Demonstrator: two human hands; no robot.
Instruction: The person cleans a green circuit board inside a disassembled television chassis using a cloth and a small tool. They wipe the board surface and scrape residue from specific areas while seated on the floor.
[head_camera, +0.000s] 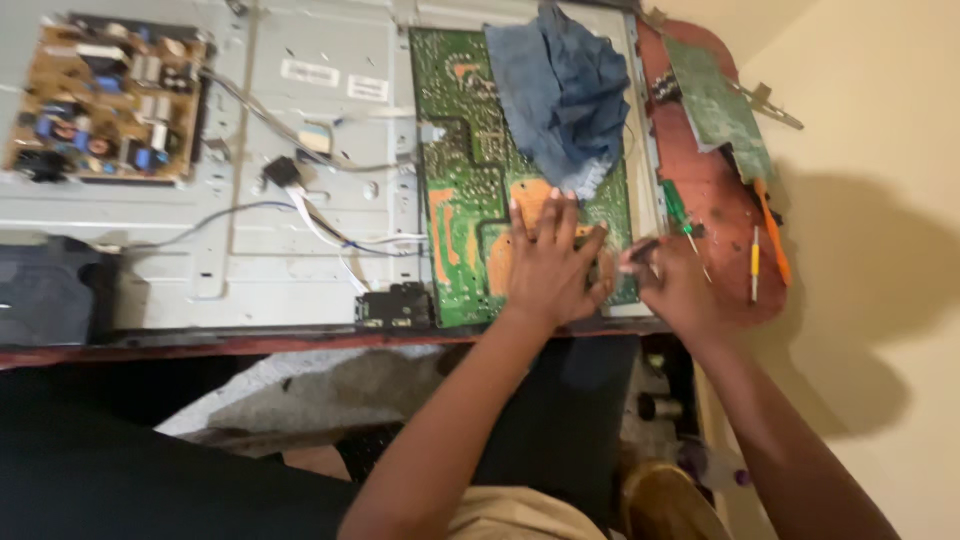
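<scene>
Green circuit board (470, 170) lies solder-side up on the grey metal panel (300, 130), pinned flat under the left hand (548, 262) with fingers spread, seemingly to steady it while the right hand (672, 285) pinches a small dark tool (641, 250) at its lower edge.

Soft blue denim cloth (565, 95) lies on a matt green circuit board (465, 180) over grey sheet-metal panel (300, 130).

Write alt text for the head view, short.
A person's left hand presses flat on a green circuit board lying on a grey metal TV back panel, while the right hand grips a small dark tool at the board's edge. A blue cloth lies on the board.
</scene>
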